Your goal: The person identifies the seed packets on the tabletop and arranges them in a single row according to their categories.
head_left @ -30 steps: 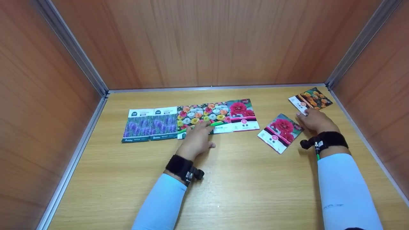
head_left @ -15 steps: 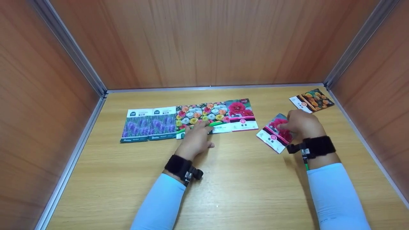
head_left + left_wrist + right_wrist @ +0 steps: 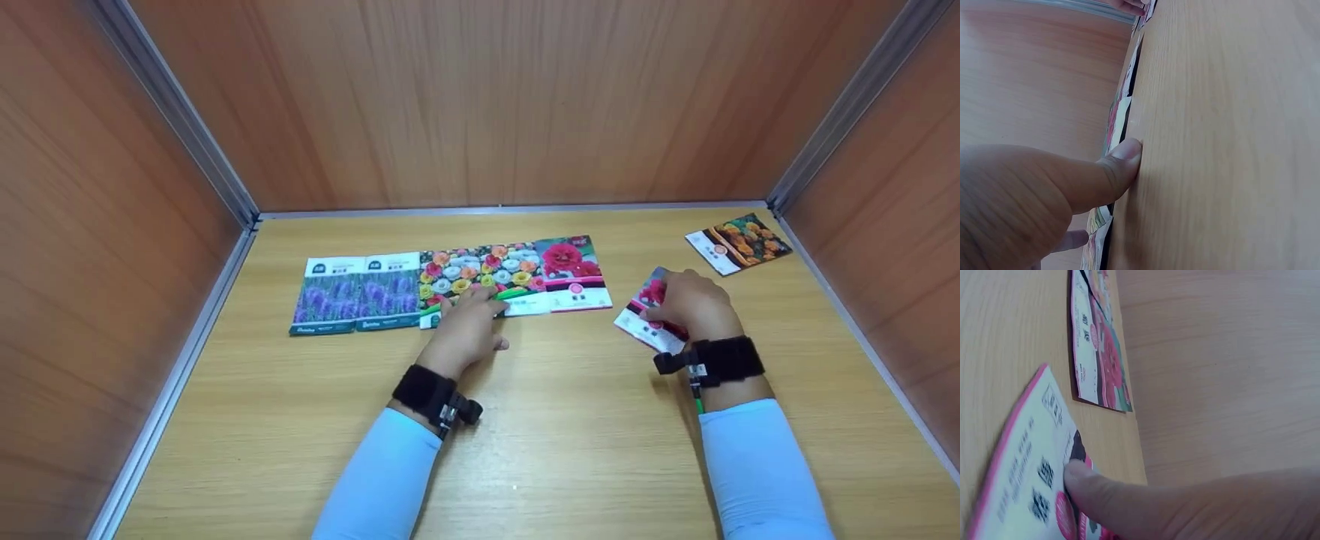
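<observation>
My left hand (image 3: 469, 330) rests with its fingers extended on the lower part of the multicoloured-flower seed packets (image 3: 517, 262), two lying side by side. Its thumb (image 3: 1123, 157) touches the bare wood in the left wrist view. Over at the right, my right hand (image 3: 694, 304) pinches a red-flower seed packet (image 3: 651, 330) by its right part. The thumb (image 3: 1092, 486) lies across that packet's face in the right wrist view; the fingers beneath are hidden. Another red-flower packet (image 3: 574, 292) lies at the right end of the row.
Two purple-flower packets (image 3: 328, 296) form the left end of the row. An orange-flower packet (image 3: 739, 244) lies askew near the back right corner. Wooden panels (image 3: 495, 105) with metal edges enclose the table (image 3: 570, 435) at the back and both sides.
My right hand has left the orange packet and come left and nearer to the loose red-flower packet, which it now pinches and has shifted slightly. The left hand has stayed in place.
</observation>
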`<state>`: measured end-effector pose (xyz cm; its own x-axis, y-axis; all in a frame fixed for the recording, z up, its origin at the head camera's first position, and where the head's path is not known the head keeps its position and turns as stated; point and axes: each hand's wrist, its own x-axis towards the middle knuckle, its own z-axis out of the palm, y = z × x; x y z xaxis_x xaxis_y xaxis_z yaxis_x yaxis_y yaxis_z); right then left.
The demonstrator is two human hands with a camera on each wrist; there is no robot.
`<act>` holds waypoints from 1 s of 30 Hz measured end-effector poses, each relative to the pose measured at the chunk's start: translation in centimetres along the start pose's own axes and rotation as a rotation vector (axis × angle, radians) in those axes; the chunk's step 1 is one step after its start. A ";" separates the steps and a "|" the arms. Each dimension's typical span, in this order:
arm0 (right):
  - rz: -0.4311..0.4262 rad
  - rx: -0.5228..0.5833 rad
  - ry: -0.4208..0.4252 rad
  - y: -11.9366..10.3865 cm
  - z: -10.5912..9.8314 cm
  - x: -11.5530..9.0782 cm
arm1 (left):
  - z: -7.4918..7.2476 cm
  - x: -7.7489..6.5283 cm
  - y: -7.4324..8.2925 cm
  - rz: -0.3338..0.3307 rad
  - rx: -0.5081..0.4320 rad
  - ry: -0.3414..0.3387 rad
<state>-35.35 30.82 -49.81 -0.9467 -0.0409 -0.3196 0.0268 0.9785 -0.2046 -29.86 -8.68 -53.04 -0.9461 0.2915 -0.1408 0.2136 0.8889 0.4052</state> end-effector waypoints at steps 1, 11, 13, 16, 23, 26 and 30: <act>0.000 0.017 0.003 0.1 0.1 0.3 | 0.0 0.0 0.0 -0.001 -0.004 -0.003; -0.038 0.082 0.065 -1.7 0.8 0.6 | 0.1 -0.1 -0.1 -0.009 -0.013 0.000; -0.006 0.068 0.058 -2.1 0.5 0.3 | 0.1 0.0 -0.1 -0.009 -0.014 -0.001; 0.032 0.064 -0.008 -2.4 0.1 0.0 | 0.0 0.0 -0.1 -0.015 -0.013 0.003; 0.014 0.091 -0.021 -2.5 1.1 1.2 | -0.1 0.0 -0.1 -0.011 0.003 0.003; -0.045 0.108 0.029 -2.5 2.1 1.7 | -0.1 0.0 -0.1 -0.005 0.007 0.008; -0.068 0.124 0.081 -2.5 2.9 2.1 | 0.0 0.0 0.0 -0.001 0.007 0.008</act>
<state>-36.45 27.66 -52.65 -0.9704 -0.0845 -0.2261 -0.0032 0.9412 -0.3378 -29.84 -8.66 -52.99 -0.9483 0.2877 -0.1341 0.2142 0.8917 0.3987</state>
